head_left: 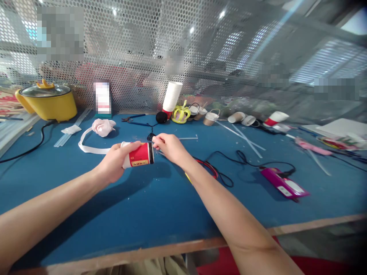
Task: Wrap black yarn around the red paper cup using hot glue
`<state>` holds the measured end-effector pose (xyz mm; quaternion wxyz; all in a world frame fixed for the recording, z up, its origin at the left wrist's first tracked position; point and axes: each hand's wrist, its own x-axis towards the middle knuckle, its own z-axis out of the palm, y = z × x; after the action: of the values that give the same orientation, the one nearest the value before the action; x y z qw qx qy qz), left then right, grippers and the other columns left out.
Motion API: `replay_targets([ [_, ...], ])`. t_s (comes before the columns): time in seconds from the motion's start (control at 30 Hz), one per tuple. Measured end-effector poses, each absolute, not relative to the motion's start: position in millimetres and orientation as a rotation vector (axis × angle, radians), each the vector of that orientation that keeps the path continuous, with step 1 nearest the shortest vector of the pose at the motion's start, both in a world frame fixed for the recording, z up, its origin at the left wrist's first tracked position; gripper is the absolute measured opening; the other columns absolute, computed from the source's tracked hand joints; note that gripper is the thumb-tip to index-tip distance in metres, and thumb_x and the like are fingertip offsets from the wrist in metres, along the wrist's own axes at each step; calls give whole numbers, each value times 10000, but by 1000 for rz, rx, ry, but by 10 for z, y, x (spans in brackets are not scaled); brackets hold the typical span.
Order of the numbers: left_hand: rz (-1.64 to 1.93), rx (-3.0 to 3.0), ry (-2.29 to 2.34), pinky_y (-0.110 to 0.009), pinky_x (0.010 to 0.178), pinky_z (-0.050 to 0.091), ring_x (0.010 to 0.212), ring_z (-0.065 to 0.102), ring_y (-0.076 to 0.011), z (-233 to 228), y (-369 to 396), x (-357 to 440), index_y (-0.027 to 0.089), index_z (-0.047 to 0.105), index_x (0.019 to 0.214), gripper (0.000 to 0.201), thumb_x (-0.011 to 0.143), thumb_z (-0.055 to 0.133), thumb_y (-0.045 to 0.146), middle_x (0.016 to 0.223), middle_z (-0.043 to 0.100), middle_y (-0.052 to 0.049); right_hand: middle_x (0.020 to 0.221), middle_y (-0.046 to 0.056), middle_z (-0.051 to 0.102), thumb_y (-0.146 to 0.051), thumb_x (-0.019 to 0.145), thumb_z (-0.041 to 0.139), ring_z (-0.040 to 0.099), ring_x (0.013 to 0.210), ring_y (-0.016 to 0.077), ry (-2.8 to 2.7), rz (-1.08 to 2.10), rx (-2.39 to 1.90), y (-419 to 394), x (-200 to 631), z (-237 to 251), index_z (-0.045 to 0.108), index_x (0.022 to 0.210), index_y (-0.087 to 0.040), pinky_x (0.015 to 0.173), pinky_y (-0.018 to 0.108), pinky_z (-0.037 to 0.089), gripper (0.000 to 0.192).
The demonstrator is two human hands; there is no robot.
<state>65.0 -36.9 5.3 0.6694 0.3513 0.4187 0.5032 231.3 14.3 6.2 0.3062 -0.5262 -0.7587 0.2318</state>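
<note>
My left hand is wrapped around a red and white paper cup that lies on its side in the air above the table. Black yarn forms a band around the cup's right end. Close against that end, the fingers of my right hand are pinched together on the black yarn, though the strand between the fingertips is mostly hidden. A loose clump of the yarn lies just behind the fingers, and a strand runs back to a black yarn ball.
White ribbon and its roll lie left. Pliers, stacked cups, a yellow woven basket and small cup baskets stand behind. A purple power strip, cables and a yellow pot are on the blue table.
</note>
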Motion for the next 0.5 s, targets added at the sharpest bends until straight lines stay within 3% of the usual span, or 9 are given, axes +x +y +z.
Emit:
replay_targets([
  [0.13, 1160, 708, 999, -198, 465, 434, 509, 571, -108, 45, -305, 637, 86, 604, 726, 211, 677, 674, 279, 597, 621, -30, 680, 57, 656, -312, 822, 480, 585, 609, 155, -2050, 593, -1305, 4, 2343, 221, 543, 686, -171, 596, 277, 432, 205],
  [0.27, 1190, 689, 994, -214, 483, 451, 523, 581, -122, 33, -296, 643, 83, 591, 730, 186, 696, 641, 258, 613, 626, -46, 685, 25, 645, -240, 778, 533, 579, 618, 135, -2184, 685, -1259, -203, 2294, 306, 573, 718, -165, 570, 242, 427, 104],
  [0.5, 1232, 710, 1038, -203, 476, 412, 483, 555, -105, 39, -338, 684, 91, 585, 656, 236, 612, 704, 290, 559, 609, -25, 669, 15, 622, -209, 762, 539, 566, 609, 122, -2128, 639, -1262, -335, 2259, 222, 560, 719, -160, 587, 235, 429, 69],
])
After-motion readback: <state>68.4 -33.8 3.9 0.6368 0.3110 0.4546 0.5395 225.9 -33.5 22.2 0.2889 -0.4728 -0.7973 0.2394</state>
